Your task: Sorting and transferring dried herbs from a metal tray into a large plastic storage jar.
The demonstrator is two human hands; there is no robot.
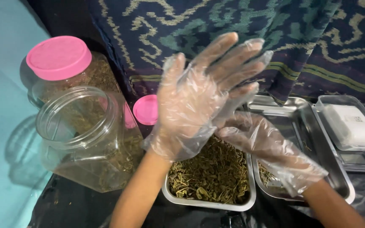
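Observation:
My left hand (199, 90) is raised with fingers spread, wearing a thin clear plastic glove. My right hand (267, 147), also gloved, reaches under it and touches the left glove near the little finger. Both hover above a steel tray (210, 204) filled with dried green-brown leaves. Neither hand holds anything else.
An open clear plastic jar (85, 135) with some dried leaves lies tilted at left. Behind it stands a closed jar with a pink lid (58, 57). A loose pink lid (146, 109) lies nearby. At right sit a larger steel tray (317, 139) and a scale carrying a clear container (349, 122).

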